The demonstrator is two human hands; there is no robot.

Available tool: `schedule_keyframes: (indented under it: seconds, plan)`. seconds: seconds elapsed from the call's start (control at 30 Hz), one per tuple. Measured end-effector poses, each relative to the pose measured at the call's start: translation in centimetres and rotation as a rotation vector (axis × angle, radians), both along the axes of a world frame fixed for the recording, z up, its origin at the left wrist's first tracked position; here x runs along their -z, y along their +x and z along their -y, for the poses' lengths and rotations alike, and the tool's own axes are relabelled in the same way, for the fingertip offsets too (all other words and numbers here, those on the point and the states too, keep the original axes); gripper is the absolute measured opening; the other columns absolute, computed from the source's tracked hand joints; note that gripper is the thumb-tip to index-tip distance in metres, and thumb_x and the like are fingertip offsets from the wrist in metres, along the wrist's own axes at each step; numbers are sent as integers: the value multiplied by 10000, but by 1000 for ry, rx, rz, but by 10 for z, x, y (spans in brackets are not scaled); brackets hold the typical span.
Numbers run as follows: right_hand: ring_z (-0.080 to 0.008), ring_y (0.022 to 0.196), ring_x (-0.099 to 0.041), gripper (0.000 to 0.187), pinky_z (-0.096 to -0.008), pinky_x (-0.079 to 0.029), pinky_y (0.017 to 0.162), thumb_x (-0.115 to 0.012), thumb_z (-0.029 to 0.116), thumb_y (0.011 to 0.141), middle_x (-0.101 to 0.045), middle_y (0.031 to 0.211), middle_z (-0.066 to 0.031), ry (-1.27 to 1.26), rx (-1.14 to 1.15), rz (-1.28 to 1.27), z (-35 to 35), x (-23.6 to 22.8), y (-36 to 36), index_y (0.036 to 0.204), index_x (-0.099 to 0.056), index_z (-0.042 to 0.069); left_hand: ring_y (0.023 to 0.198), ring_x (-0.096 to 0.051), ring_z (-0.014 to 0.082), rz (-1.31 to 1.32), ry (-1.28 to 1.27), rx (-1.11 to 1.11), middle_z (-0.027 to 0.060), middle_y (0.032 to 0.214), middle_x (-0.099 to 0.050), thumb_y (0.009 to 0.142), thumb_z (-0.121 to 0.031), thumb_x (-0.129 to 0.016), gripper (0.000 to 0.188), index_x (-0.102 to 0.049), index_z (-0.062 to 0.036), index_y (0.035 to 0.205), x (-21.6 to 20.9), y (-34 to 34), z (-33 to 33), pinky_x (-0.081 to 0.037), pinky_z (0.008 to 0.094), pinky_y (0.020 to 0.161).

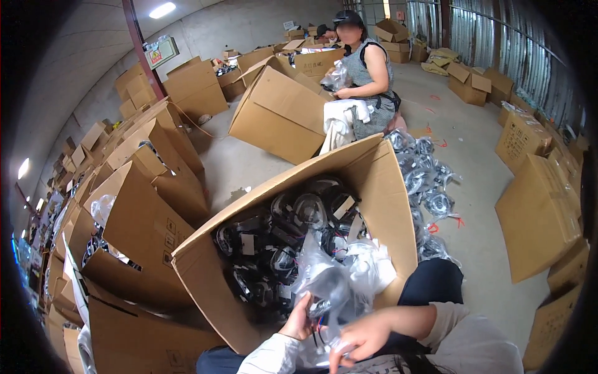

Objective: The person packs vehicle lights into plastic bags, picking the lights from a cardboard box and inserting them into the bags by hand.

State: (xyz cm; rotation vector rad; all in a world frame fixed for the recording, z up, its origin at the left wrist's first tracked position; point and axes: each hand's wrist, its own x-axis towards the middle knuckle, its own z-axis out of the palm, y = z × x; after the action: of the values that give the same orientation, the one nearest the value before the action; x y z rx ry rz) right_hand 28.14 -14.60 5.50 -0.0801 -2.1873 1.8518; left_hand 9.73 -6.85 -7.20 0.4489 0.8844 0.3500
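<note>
Over the near edge of a large open cardboard box [398,187], my left hand [299,321] is closed on a clear plastic bag [321,274]. Inside the bag is a dark, rounded part; its exact kind is hard to make out. Thin coloured wires show beside my left fingers. My right hand [370,333] is just to the right, its fingers bent downward over the bag's lower end and smeared by motion, so their grip is unclear. Several black rounded parts [283,258] with pale labels fill the box. Crumpled white plastic wrap [370,265] lies at its right side.
Bagged parts [430,181] lie on the floor right of the box. Another person [367,75] sits beyond, holding a bagged item [336,78] by a tilted carton [280,115]. Cartons line the left [140,224] and right [539,218]. A red post [142,47] stands far left.
</note>
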Motion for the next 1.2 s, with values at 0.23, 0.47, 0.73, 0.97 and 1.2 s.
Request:
schedule_keyframes:
  seconds: [0.23,0.47,0.73,0.97,1.2]
  plan:
    - [-264,1267,-479,847,-372,-397,1024,-327,-162,628,-238,1553,-112,311,881,-40,-46,34,46,1447,-347,55,1111,-572,344,-319,429,-190,260,1364,-431,866,-111,-576,808,-48,45,1457,7,-30,-10,-493,400,919]
    - [-266,1149,-566,506,-361,-439,979,-730,66,767,-569,1293,-129,336,897,123,-61,55,41,1246,-569,39,1201,-482,303,-950,2064,465,113,1310,-533,653,-57,-615,641,-522,-85,1286,-65,-26,14,-340,441,935]
    - [-133,718,-526,259,-294,-443,648,-724,114,727,-571,747,-55,-25,445,211,-41,100,7,942,-606,29,959,-510,170,-570,2170,386,-19,1308,-561,797,-247,-668,414,-628,-176,1203,-85,-19,48,-359,349,902]
    - [-174,578,-588,220,-333,-448,546,-572,39,742,-611,632,-72,72,1438,592,-75,76,47,930,-664,108,887,-588,282,-156,1838,358,80,808,-629,773,-186,-718,269,-534,-60,622,-110,-29,43,-443,366,854]
    - [-161,607,-589,69,-310,-451,581,-612,160,872,-604,634,-53,123,1649,461,-105,95,60,876,-661,112,897,-634,256,449,817,-37,107,845,-674,892,-126,-573,167,-648,11,833,-66,-50,52,-438,478,915]
